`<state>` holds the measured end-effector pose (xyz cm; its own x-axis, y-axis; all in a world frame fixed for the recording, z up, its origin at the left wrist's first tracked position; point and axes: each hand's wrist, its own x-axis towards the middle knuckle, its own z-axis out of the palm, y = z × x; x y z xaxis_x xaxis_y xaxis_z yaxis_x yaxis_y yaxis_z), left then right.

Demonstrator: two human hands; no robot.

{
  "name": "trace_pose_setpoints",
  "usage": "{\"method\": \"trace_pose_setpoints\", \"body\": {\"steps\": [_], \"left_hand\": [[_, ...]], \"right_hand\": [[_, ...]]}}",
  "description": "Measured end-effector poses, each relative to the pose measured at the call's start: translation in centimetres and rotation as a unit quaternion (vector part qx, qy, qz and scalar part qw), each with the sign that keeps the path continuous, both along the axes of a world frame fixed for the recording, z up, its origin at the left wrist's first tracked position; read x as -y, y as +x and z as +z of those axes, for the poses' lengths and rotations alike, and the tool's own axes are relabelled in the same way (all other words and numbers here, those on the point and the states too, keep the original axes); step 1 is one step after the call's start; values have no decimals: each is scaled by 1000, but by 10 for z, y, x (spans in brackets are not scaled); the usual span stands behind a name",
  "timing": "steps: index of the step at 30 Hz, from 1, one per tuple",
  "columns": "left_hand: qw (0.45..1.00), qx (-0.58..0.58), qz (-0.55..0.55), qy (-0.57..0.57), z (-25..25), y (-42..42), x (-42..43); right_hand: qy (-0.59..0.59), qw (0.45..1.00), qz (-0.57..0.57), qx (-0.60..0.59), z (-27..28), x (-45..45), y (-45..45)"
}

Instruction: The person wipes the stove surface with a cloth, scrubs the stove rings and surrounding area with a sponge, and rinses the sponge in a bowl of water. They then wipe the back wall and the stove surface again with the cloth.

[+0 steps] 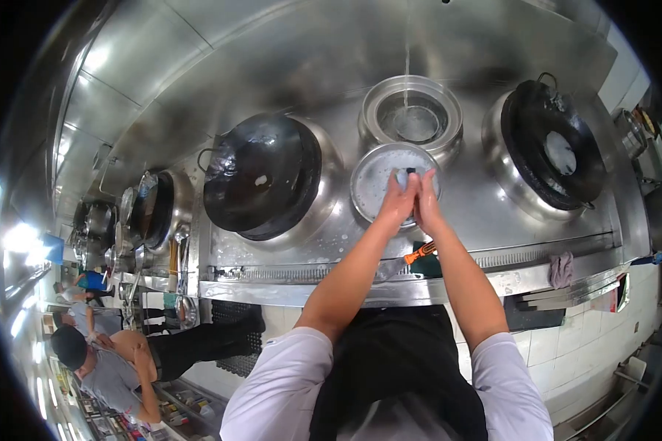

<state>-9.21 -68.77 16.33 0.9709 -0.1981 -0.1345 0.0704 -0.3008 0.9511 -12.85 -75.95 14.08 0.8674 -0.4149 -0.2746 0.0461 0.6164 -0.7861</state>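
My left hand (398, 204) and my right hand (426, 200) are pressed together over a round metal basin (359, 192) of cloudy, foamy water. Between the fingertips shows a small dark thing (410, 171) with a pale bluish part beside it; the fingers hide most of it, so its kind is unclear. Below my wrists, a scraper with an orange and black handle (419, 253) lies across the counter's front channel. A dark green pad (426, 266) is beside it, partly behind my right forearm.
Water runs into a metal pot (367, 110) behind the basin. A large black wok (261, 158) stands to the left, another wok (526, 140) to the right. A greyish cloth (561, 270) hangs on the front edge. Another person (114, 371) stands at far left.
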Motion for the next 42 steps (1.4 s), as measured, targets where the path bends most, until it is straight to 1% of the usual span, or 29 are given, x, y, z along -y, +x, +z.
{"method": "trace_pose_setpoints", "body": {"steps": [2,4,6,7,8,10,11,12,13,14,15,16,19,20,22,23,25,26,27,28,30,31,32,33,35,37,39,41,42], "left_hand": [[995,-73,-56,-36,-23,22,-6],[977,-65,-200,22,-88,76,-14],[972,-15,-228,47,-64,83,-19],[958,44,-217,184,-42,79,-17],[921,100,-205,317,-37,75,-16],[921,144,-173,319,-50,73,-15],[894,150,-251,341,-71,85,-16],[859,156,-330,359,-84,96,-14],[572,298,-573,505,-82,114,-11],[719,161,-530,419,-93,131,-15],[829,11,-460,318,-104,141,-25],[932,-219,-249,149,-35,115,-26],[936,-272,-201,-93,-5,149,-50],[972,-182,-126,-80,50,123,-50],[981,-68,-146,-106,73,147,-63],[984,22,-172,-37,77,159,-65],[972,109,-207,38,70,170,-61],[897,230,-228,299,58,176,-55],[744,336,-232,529,40,182,-50],[738,333,-245,533,14,186,-54],[533,461,-379,600,-63,211,-94],[457,629,-386,496,-97,210,-131],[538,627,-388,410,-118,192,-167],[648,334,-466,502,-104,157,-180],[402,473,-537,572,-133,133,-263],[397,494,-543,550,-121,139,-255],[409,491,-555,533,-127,147,-238],[446,630,-409,488,-127,185,-173],[482,574,-394,532,-114,195,-139]], "right_hand": [[54,986,147,61,-17,13,1],[108,989,98,25,-4,11,-4],[-193,963,187,-21,1,12,-6],[-415,897,121,-89,14,3,-10],[-406,901,121,-94,12,0,-10],[-623,770,-99,-100,10,-1,-5],[-617,773,-103,-107,13,1,-4],[-695,673,-186,-172,18,4,-4],[-753,555,-263,-237,17,7,-4],[-744,557,-268,-254,9,14,-3],[-638,687,-220,-269,-2,23,-4],[-510,798,-171,-272,-14,30,-5],[-481,811,-161,-292,-20,31,-7],[-477,811,-177,-290,-21,30,-10],[-457,813,-202,-300,-26,32,-15],[-475,803,-235,-274,-32,35,-18],[-483,792,-270,-258,-36,42,-22],[-493,784,-277,-255,-34,49,-25],[-505,775,-282,-254,-34,57,-29],[-496,777,-282,-266,-35,67,-34],[-529,768,-180,-314,-35,86,-37],[-521,773,-178,-315,-21,92,-41],[-500,784,-76,-359,-1,96,-47],[-471,785,20,-401,11,104,-58],[-493,776,57,-389,14,106,-72],[-534,748,61,-389,18,117,-77],[-656,629,-165,-384,6,103,-61],[-681,615,-176,-357,-3,102,-28],[-705,600,-191,-327,-7,99,-16]]}}
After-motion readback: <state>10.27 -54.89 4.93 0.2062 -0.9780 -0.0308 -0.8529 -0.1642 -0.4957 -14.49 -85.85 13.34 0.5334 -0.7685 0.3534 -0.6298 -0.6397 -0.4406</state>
